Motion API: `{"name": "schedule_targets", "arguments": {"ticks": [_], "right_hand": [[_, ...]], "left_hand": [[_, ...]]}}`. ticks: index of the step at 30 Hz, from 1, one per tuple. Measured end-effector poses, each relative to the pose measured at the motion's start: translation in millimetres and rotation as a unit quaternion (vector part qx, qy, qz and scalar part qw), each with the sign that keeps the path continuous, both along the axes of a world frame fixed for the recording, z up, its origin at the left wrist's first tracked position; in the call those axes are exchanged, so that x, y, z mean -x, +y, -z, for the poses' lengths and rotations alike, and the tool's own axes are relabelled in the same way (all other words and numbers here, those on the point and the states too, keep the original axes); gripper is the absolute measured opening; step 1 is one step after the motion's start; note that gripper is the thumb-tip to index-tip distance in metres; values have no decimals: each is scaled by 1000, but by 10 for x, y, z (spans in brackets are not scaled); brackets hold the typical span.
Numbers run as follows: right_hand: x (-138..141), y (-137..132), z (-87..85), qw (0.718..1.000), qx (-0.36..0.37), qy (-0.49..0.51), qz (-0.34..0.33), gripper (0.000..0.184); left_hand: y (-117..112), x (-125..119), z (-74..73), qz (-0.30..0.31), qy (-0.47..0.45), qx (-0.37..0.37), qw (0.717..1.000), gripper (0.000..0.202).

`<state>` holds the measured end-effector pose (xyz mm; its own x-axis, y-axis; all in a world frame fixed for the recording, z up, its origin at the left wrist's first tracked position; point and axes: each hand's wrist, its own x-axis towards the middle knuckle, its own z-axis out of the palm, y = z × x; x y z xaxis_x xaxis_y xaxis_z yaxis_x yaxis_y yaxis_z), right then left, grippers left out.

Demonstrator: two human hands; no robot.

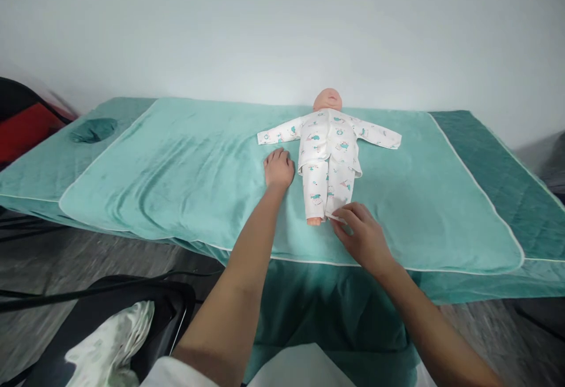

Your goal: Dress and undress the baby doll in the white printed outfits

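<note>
Right fingers: the left-hand-side cuff seam is met and, it seems, the trousers (315, 190) are pinched there by the thumb and forefinger of the right hand (364, 237).
Left fingers: loosely bent, palm down on the pale green sheet (212, 157); nothing is seen held by the left hand (279, 169).
Doll (328, 99): laid face up between and beyond both sets of fingers, head farthest off.
Feet: one is bared just left of the right fingertips; the other cannot be seen.
Done, as judged: both legs are covered; the printed jacket (320, 140) is worn, sleeves spread, one just beyond the left fingertips.
Left, as judged: little beyond the pinched cuff; whether the jacket front is fastened cannot be told.
Farther out: a patterned cloth (117, 340) is set on a black chair (176, 302), nearer the body than the left fingers.
</note>
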<state>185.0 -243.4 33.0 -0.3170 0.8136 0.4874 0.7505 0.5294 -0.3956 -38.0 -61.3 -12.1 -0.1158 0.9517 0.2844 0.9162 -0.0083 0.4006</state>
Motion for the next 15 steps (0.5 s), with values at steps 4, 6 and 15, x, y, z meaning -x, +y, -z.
{"name": "schedule_targets", "arguments": {"ticks": [4,6,15], "right_hand": [[-143,117,-160,996,9,82,-31,5],[-169,195,-229,997,-6,73,-41,7],[-54,368,-275,982,44,-32,-183,16]], "left_hand": [[6,6,4,3,-10,-4,1000,43],[10,7,12,2,-11,-8,1000,42],[29,9,46,0,-13,-26,1000,41]]}}
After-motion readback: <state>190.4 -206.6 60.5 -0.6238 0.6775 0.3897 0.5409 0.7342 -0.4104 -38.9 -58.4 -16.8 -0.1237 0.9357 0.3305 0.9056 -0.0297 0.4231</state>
